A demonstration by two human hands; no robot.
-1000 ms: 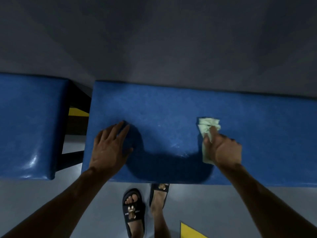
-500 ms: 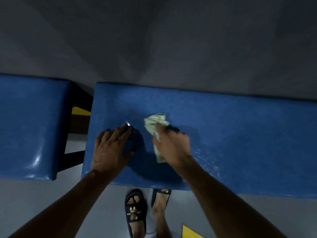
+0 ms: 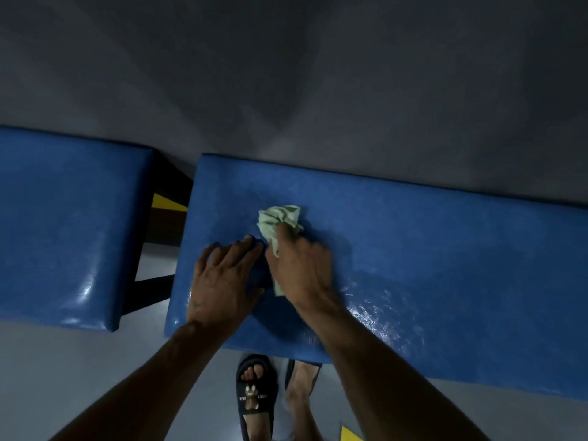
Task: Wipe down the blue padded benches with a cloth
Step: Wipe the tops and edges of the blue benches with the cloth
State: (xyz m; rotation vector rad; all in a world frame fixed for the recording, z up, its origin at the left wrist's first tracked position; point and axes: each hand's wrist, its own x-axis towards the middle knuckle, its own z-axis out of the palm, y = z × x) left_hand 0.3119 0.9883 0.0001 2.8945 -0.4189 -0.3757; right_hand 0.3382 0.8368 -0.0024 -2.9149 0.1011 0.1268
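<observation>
The pale green cloth [image 3: 279, 219] is bunched and crumpled, and is gripped by the right hand [image 3: 302, 268], whose fingers are curled round it, near the left end of the larger blue padded bench [image 3: 445, 265]. Glossy wet streaks are seen on the bench to the right of that hand. The left hand [image 3: 222, 278] is laid flat on the padding just beside the cloth, fingers straight. A second blue padded bench [image 3: 63, 224] is set to the left, apart. Black slippers [image 3: 254, 396] are seen on the grey floor [image 3: 79, 377] below.
</observation>
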